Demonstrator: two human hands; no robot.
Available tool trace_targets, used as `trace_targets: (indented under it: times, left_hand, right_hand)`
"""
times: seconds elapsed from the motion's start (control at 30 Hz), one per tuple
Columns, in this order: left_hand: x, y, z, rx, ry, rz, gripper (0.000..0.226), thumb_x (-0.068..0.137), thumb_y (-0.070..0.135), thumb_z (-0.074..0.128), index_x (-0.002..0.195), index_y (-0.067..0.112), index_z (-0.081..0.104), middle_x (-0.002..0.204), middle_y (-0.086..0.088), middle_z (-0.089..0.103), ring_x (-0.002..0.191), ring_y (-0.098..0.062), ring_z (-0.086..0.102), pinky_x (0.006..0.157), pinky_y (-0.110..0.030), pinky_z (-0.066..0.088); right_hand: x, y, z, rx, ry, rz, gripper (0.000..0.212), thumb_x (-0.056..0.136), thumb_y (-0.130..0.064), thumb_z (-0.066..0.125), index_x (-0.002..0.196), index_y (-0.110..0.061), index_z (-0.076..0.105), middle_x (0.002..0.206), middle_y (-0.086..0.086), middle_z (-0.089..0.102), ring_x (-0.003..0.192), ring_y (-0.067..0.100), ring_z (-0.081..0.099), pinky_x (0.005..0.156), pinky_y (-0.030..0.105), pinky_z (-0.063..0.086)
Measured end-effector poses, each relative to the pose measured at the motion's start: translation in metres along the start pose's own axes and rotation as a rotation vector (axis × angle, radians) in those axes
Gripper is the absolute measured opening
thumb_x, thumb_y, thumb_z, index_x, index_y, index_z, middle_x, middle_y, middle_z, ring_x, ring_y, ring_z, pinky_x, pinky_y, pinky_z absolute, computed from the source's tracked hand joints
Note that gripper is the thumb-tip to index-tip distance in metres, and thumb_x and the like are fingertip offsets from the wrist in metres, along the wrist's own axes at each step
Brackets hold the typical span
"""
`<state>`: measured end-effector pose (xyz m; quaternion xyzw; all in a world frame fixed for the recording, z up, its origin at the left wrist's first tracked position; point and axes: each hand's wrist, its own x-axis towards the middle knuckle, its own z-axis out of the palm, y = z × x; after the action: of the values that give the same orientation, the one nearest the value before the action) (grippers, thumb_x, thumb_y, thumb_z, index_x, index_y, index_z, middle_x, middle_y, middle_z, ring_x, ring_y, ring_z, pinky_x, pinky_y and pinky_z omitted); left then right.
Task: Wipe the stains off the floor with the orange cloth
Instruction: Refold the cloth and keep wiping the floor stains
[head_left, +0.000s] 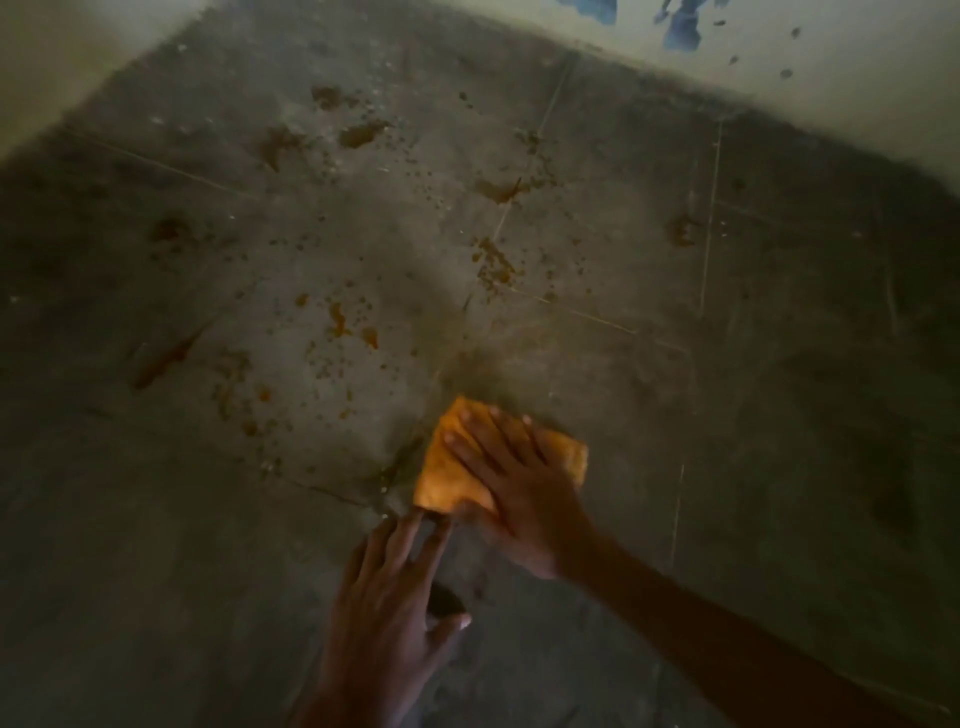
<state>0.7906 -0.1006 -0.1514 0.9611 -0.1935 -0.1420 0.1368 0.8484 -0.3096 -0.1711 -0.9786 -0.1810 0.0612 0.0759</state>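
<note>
A folded orange cloth lies flat on the grey concrete floor near the lower middle. My right hand presses down on it with fingers spread. My left hand rests on the floor just below the cloth, fingers apart, its fingertips almost touching the cloth's near corner. Orange-brown stains and splatters spread over the floor beyond the cloth, with bigger patches further away and on the right. A faint smeared patch lies just beyond the cloth.
Pale walls bound the floor at the back and left, meeting in a corner. The back wall carries blue marks and small brown specks. Thin joint lines and a crack cross the floor.
</note>
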Motion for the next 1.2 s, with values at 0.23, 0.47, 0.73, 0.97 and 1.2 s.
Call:
trace_targets:
  times: [0.23,0.47,0.73,0.97,1.2]
  left_hand:
    - [-0.017,-0.029,-0.006,-0.055,0.199,-0.152,0.081,0.064,0.068,0.058,0.133,0.025,0.055,0.132,-0.004,0.057,0.114,-0.028,0.056,0.082,-0.042,0.053]
    - [-0.035,-0.128,-0.036,-0.023,0.252,-0.578,0.119,0.061,0.09,0.042,0.152,0.017,0.021,0.161,-0.008,0.017,0.149,-0.03,0.011,0.119,-0.05,0.017]
    - [-0.035,-0.141,-0.032,-0.059,0.236,-0.596,0.132,0.056,0.098,0.038,0.155,0.017,0.008,0.164,-0.004,-0.001,0.151,-0.022,-0.007,0.122,-0.048,0.001]
    - [-0.037,-0.157,-0.046,-0.201,0.303,-0.582,0.122,0.06,0.09,0.048,0.154,0.022,0.012,0.164,0.0,0.005,0.151,-0.02,-0.001,0.122,-0.049,0.01]
    - [-0.026,-0.262,-0.08,-0.141,0.324,-0.751,0.143,0.044,0.1,0.041,0.155,0.015,0.007,0.164,-0.002,-0.001,0.15,-0.022,-0.008,0.122,-0.048,0.0]
  right_hand:
    - [0.114,0.068,-0.017,0.0,0.146,0.56,0.08,0.09,-0.068,0.014,0.158,-0.027,0.015,0.167,0.004,0.014,0.152,0.035,0.015,0.122,0.057,0.013]
    - [-0.002,-0.048,0.012,-0.079,0.006,-0.194,0.072,0.093,-0.069,0.035,0.155,-0.034,0.029,0.167,-0.004,0.015,0.152,0.029,0.021,0.12,0.055,0.02]
    - [0.166,-0.08,0.007,-0.022,0.149,0.255,0.083,0.093,-0.071,0.028,0.156,-0.018,0.028,0.163,0.014,0.026,0.149,0.041,0.022,0.117,0.063,0.02]
    - [0.011,-0.103,0.007,-0.052,-0.02,-0.267,0.076,0.094,-0.067,0.04,0.158,-0.028,0.023,0.168,-0.001,0.01,0.154,0.026,0.013,0.115,0.059,0.024]
    - [0.216,-0.181,0.015,-0.068,0.026,-0.309,0.083,0.089,-0.074,0.031,0.158,-0.029,0.018,0.168,0.003,0.014,0.153,0.031,0.014,0.118,0.057,0.02]
